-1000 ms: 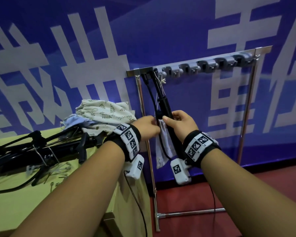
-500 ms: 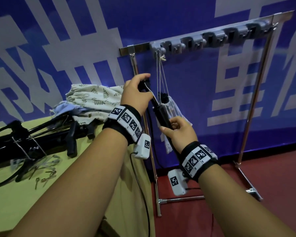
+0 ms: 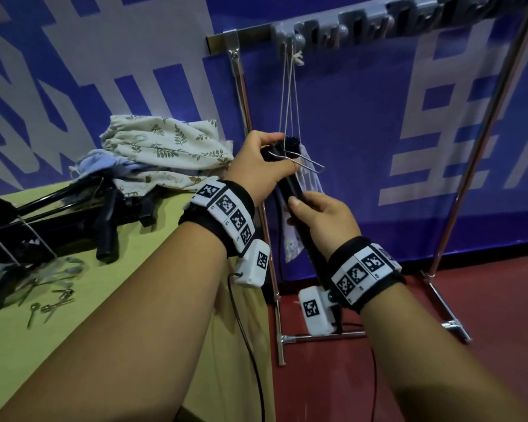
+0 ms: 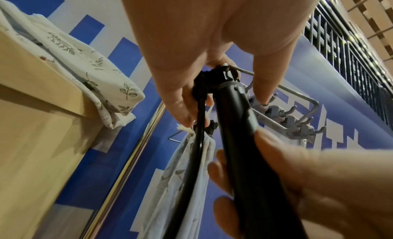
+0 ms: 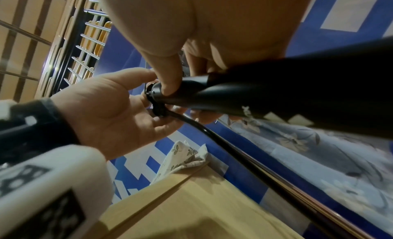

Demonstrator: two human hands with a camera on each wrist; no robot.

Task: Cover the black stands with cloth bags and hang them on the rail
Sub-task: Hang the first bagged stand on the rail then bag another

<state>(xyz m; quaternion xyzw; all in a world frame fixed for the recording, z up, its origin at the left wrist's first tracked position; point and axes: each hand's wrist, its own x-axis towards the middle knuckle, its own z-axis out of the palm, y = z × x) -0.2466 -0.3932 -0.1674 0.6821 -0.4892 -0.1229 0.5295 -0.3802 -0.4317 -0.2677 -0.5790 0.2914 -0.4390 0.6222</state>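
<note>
Black stand (image 3: 291, 190) sits mid-frame in the head view, tilted, its top end just under the rail (image 3: 378, 22) at upper right. My left hand (image 3: 258, 169) is curled around the top end where the wire bracket (image 3: 305, 162) sticks out; my right hand (image 3: 323, 219) is wrapped around the tube lower down. Cloth bag (image 3: 310, 178) already hangs by its drawstrings (image 3: 290, 95) from the first hook (image 3: 290, 41) and droops beside the stand. Whether the stand's top is inside the bag mouth I can't tell. Judgement on handling: the tube looks rigid and smooth, probably slippery, so take hold mid-tube with a full wrap, as the right hand has it. Top end has the bracket and a trailing black cable (image 4: 199, 141), both likely to snag the fabric. Bag is soft and light, no structure, so take it by the hem, not the strings. More stands (image 3: 58, 217) and folded leaf-print bags (image 3: 165, 147) wait on the bench (image 3: 104, 315) at left.
</note>
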